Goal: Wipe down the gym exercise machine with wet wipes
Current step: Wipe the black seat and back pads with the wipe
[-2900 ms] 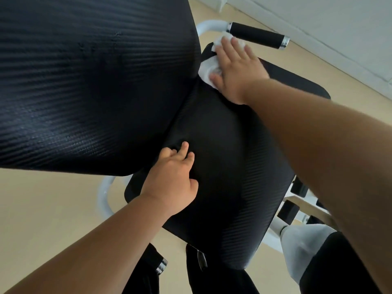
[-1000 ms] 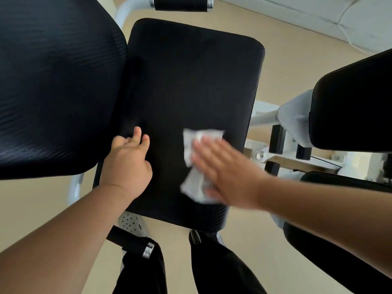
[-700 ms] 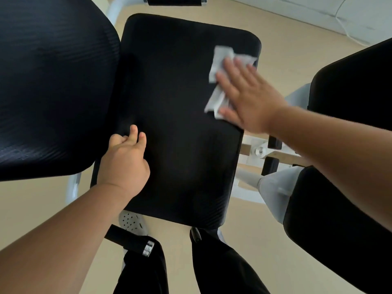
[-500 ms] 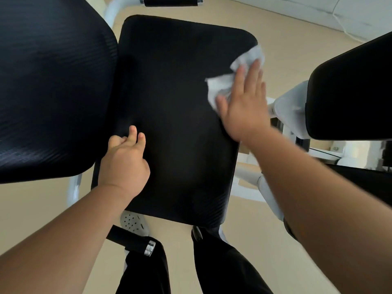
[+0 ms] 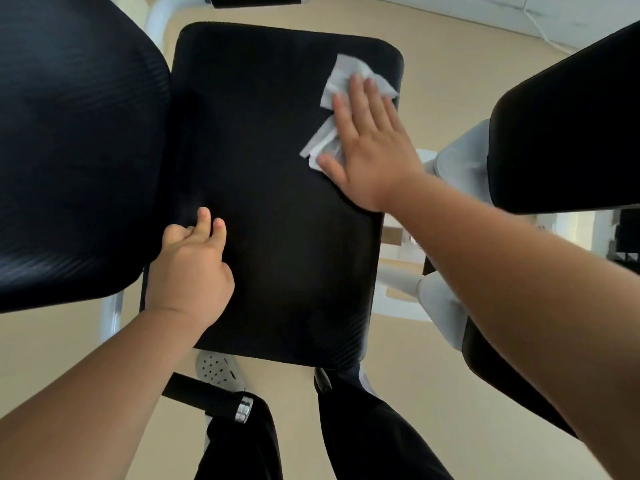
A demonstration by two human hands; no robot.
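Seat pad: a black rectangular seat pad (image 5: 277, 202) with rounded corners fills the middle of the view; its cover has a fine woven, ribbed texture that shows best along the near right corner.
Wet wipe: a crumpled white wet wipe (image 5: 341, 98) lies on the far right part of the seat pad, close to its right edge; part of it sticks out past the fingertips and part beside the thumb.
Right hand: the right hand (image 5: 370, 147) lies flat on the wipe, fingers spread and straight, palm down; it presses the wipe against the pad rather than pinching it.
Left hand: the left hand (image 5: 190, 268) rests on the near left part of the seat pad, fingers loosely curled, their tips at the seam by the neighbouring pad; it holds nothing.
Back pad: a large black back pad (image 5: 76, 133) with the same ribbed texture fills the left of the view and overlaps the left edge of the seat pad.
Right-side pad: another black pad (image 5: 568, 126) stands at the right, apart from the seat pad, on a white bracket (image 5: 460, 157).
Frame: white tubing (image 5: 110, 313) shows below the back pad.
Handles: one black foam grip with a chrome end cap (image 5: 207, 400) lies below the seat pad; a second grip (image 5: 256, 0) is at the top edge.
Floor: pale beige floor (image 5: 41, 358).
Writing and brands: none can be read on any surface.
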